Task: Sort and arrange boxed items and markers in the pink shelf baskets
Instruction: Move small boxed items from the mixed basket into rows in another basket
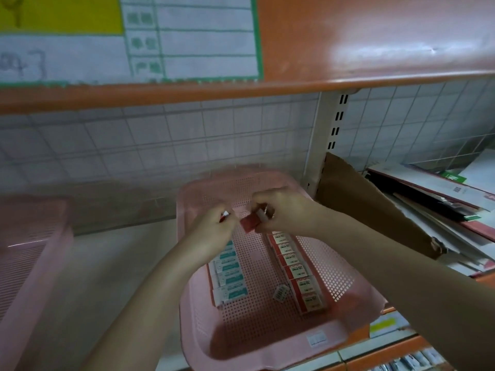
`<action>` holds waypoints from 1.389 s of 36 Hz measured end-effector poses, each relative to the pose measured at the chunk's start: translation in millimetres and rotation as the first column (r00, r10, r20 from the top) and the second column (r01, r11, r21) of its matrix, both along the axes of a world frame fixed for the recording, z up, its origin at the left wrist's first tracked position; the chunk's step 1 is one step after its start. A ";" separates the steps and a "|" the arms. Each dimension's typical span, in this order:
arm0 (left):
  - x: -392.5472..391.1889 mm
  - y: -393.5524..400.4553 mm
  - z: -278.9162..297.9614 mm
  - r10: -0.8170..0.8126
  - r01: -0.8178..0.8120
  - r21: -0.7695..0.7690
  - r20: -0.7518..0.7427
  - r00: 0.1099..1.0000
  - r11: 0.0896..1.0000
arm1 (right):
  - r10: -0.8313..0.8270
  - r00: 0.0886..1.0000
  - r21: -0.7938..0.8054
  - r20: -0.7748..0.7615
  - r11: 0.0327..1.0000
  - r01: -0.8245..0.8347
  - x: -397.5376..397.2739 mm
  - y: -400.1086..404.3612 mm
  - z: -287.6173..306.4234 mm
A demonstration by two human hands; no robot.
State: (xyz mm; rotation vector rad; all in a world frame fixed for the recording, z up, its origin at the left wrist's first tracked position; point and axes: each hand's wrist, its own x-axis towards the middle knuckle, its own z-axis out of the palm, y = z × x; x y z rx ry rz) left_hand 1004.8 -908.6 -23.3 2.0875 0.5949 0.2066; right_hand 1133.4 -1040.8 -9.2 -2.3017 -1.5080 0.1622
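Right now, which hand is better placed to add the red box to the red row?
Right, probably. The right hand already grips the red box and hovers over the far end of the red row. The left hand sits above the teal row.

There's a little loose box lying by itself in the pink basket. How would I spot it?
Find the pink basket in the middle of the shelf, under both hands. Two rows of boxes run along its floor, teal-labelled boxes left and red-and-cream boxes right. The loose box lies tilted between them, near the front, barcode up.
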 end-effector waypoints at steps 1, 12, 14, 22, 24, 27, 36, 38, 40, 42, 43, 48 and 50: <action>-0.9 0.8 2.3 0.019 -0.019 0.005 0.003 1.000 1.000 | -0.034 0.998 -0.013 0.060 0.999 0.035 5.4 -0.5 -0.7; -17.4 6.4 18.5 0.056 -0.057 0.131 0.010 0.998 0.990 | -0.235 0.940 -0.259 0.246 0.919 0.298 53.0 28.0 -31.7; -19.1 9.5 18.4 0.070 -0.071 0.126 0.011 0.997 0.990 | -0.263 0.933 -0.260 0.246 0.910 0.324 58.0 31.5 -37.8; -23.3 17.2 8.4 -0.038 0.036 0.175 0.008 0.999 0.984 | -0.314 0.929 -0.269 0.197 0.894 0.359 65.7 41.0 -46.8; -23.4 18.7 7.4 -0.069 0.063 0.184 0.026 0.997 0.981 | -0.348 0.924 -0.243 0.155 0.894 0.377 64.5 43.0 -45.4; -24.3 21.6 7.1 -0.094 0.084 0.171 0.054 0.994 0.982 | -0.383 0.919 -0.182 0.091 0.901 0.394 62.2 44.0 -43.3; -27.6 23.2 4.5 -0.089 0.081 0.104 0.073 0.993 0.991 | -0.294 0.938 -0.321 0.182 0.885 0.339 54.5 37.2 -34.8; -28.4 22.6 4.3 -0.087 0.079 0.098 0.074 0.994 0.992 | -0.277 0.942 -0.328 0.187 0.887 0.326 53.1 35.7 -33.4; -28.9 21.9 4.5 -0.086 0.079 0.093 0.072 0.994 0.993 | -0.276 0.945 -0.332 0.176 0.887 0.321 52.9 36.0 -32.5; -29.3 21.9 4.8 -0.085 0.080 0.080 0.071 0.994 0.994 | -0.254 0.949 -0.354 0.188 0.884 0.306 54.2 37.7 -31.6; -29.8 22.0 5.0 -0.085 0.080 0.074 0.069 0.994 0.994 | -0.237 0.952 -0.364 0.195 0.884 0.295 55.0 38.2 -31.2; -32.1 23.4 4.1 -0.075 0.071 0.064 0.066 0.995 0.995 | -0.173 0.964 -0.426 0.203 0.871 0.246 54.8 38.8 -30.1; -32.0 23.4 4.6 -0.080 0.075 0.071 0.060 0.995 0.995 | -0.157 0.968 -0.442 0.196 0.867 0.231 54.4 38.2 -28.9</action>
